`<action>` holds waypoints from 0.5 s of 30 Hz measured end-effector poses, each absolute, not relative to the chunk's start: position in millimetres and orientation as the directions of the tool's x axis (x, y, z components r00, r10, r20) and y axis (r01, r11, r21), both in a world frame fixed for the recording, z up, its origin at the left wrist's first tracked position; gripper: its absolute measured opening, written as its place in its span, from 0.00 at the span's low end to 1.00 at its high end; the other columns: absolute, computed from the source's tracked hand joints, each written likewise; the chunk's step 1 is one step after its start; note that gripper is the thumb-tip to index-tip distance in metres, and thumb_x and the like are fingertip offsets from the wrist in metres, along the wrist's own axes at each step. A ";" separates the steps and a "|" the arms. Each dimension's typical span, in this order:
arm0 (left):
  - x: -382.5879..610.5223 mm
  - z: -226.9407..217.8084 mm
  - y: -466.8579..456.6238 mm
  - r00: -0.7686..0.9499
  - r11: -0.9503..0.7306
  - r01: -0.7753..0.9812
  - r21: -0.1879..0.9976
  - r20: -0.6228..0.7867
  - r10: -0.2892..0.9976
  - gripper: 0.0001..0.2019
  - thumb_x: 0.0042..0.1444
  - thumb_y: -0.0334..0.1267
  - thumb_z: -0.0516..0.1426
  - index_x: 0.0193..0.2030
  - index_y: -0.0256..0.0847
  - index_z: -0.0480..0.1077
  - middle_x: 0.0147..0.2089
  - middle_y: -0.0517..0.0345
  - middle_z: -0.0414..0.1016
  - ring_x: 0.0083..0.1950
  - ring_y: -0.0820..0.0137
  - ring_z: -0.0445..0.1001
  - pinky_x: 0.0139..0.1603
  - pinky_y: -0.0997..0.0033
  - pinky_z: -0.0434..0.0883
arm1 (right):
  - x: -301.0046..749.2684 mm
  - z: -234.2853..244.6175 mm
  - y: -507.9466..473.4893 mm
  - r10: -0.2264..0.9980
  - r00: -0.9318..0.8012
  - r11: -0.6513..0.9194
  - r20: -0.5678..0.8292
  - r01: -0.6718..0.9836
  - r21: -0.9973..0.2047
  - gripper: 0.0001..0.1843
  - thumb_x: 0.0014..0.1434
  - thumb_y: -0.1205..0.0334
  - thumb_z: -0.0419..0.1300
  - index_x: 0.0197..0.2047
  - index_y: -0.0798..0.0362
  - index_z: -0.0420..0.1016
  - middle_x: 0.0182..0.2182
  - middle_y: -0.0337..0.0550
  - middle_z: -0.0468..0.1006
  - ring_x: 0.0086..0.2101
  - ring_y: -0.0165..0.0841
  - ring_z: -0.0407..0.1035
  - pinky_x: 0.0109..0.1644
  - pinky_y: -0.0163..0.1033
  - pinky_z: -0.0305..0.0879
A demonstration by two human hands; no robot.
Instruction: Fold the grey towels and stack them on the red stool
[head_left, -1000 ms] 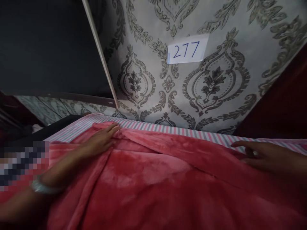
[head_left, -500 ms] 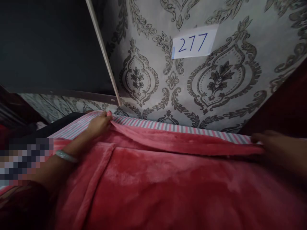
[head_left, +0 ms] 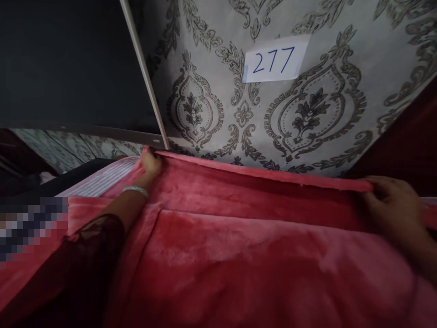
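Note:
A red plush blanket (head_left: 239,264) fills the lower part of the view, with a fold running across it and a hemmed edge on the left. My left hand (head_left: 151,163) is closed on the far left of its edge, close to the wall. At the far right of the same edge, my right hand (head_left: 392,200) grips the blanket between thumb and fingers. The edge is stretched between both hands along the foot of the wall. A striped sheet (head_left: 105,177) shows beneath the blanket at the left.
Patterned wallpaper (head_left: 242,114) covers the wall behind, with a paper marked 277 (head_left: 273,59) stuck on it. A large dark screen (head_left: 75,68) stands at upper left. A dark red panel (head_left: 403,141) rises at the right. A pixelated patch covers the left side.
Both hands have lifted the blanket edge up and away towards the wall. It now covers the striped strip along the wall that showed before.

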State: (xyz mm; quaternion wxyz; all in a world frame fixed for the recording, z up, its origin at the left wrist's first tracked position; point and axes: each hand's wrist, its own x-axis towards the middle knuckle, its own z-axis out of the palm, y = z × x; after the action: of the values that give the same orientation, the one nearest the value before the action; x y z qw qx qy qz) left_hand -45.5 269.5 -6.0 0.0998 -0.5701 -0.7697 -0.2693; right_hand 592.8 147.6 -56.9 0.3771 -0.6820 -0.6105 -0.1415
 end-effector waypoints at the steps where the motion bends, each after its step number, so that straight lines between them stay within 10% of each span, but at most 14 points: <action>1: -43.2 -11.1 270.4 -0.351 0.229 0.922 0.312 0.428 0.833 0.29 0.59 0.33 0.48 0.67 0.27 0.62 0.60 0.32 0.74 0.59 0.50 0.75 0.57 0.54 0.72 | 591.5 -60.4 148.9 0.739 0.185 0.048 0.647 0.944 -0.325 0.22 0.58 0.49 0.50 0.46 0.52 0.75 0.47 0.61 0.78 0.53 0.54 0.69 0.59 0.58 0.65; 10: -33.2 -24.2 256.4 -0.307 0.218 0.944 0.249 0.409 0.859 0.25 0.63 0.38 0.51 0.64 0.27 0.64 0.60 0.30 0.73 0.60 0.49 0.74 0.58 0.55 0.70 | 575.7 -73.6 145.0 0.770 0.120 0.049 0.627 0.968 -0.245 0.29 0.58 0.49 0.54 0.59 0.56 0.64 0.56 0.66 0.65 0.62 0.56 0.59 0.61 0.57 0.64; 15: -17.7 -26.5 254.7 0.205 -0.233 0.970 0.069 0.286 0.936 0.18 0.63 0.42 0.50 0.51 0.38 0.76 0.55 0.44 0.79 0.59 0.58 0.74 0.62 0.62 0.68 | 586.1 -77.2 151.1 0.818 0.231 -0.116 0.528 0.963 -0.242 0.24 0.58 0.50 0.53 0.51 0.58 0.69 0.50 0.69 0.67 0.53 0.58 0.67 0.52 0.58 0.71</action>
State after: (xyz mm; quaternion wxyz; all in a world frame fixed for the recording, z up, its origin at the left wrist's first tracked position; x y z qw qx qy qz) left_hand -17.7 254.7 -26.5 0.0628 -0.7736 -0.6160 -0.1345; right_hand 586.1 151.1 -77.2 0.2742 -0.7350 -0.6058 -0.1329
